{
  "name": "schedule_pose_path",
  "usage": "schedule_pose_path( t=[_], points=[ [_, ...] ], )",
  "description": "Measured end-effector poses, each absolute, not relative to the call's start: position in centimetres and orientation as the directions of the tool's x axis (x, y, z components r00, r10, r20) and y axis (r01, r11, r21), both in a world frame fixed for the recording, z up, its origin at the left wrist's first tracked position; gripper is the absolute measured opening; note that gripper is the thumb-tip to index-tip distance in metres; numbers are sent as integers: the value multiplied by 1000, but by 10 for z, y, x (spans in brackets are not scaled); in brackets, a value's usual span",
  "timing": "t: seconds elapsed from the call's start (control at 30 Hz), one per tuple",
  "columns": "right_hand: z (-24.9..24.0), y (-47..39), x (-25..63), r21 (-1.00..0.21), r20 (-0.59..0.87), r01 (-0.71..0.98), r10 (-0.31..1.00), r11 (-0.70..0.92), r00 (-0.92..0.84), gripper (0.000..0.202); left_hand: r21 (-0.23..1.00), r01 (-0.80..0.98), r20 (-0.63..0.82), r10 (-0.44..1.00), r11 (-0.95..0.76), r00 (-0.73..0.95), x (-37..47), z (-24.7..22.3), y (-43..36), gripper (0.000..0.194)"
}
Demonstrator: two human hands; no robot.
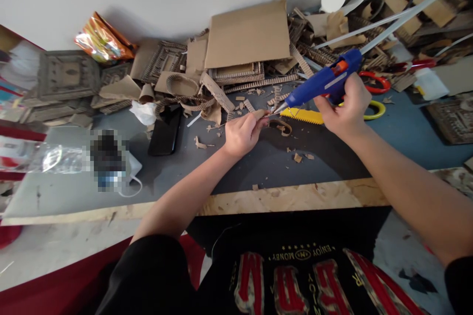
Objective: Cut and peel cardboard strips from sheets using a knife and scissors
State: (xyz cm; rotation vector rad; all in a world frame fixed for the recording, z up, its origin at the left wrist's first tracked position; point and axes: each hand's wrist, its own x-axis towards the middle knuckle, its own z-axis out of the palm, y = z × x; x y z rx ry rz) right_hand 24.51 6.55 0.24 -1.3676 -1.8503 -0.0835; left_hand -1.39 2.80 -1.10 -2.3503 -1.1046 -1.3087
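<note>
My right hand (347,108) is wrapped round the handle of a blue glue gun (321,83), whose nozzle points down and to the left. A long translucent glue stick (414,15) sticks out of its back end. My left hand (243,133) pinches a small piece of cardboard (261,114) right at the nozzle tip; the fingers hide most of it. Under the gun lies a yellow serrated tool (303,115). A curled cardboard strip (283,127) rests on the grey table just beside my left fingertips.
Corrugated cardboard pieces and a flat cardboard sheet (247,37) are heaped along the wall. A black phone (164,130) lies left of my left hand. Red-handled scissors (375,82) lie behind my right hand. An orange packet (105,42) stands back left. Scraps dot the table (236,172).
</note>
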Motion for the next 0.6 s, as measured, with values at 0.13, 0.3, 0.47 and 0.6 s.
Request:
schedule_pose_path(
  t=[0.13,0.3,0.47,0.6],
  points=[
    [2,66,245,-383,605,839,791,387,-90,52,177,694,806,507,-698,305,-14,-12,28,30],
    [3,64,243,-373,613,850,787,371,-74,48,135,704,827,470,-697,307,-12,-9,28,28],
    [5,62,243,-348,616,864,784,363,-81,49,191,706,797,528,-682,294,-14,-9,28,30],
    [7,61,243,-337,607,876,791,344,-77,51,167,729,791,531,-664,303,-14,-11,29,33]
  ],
)
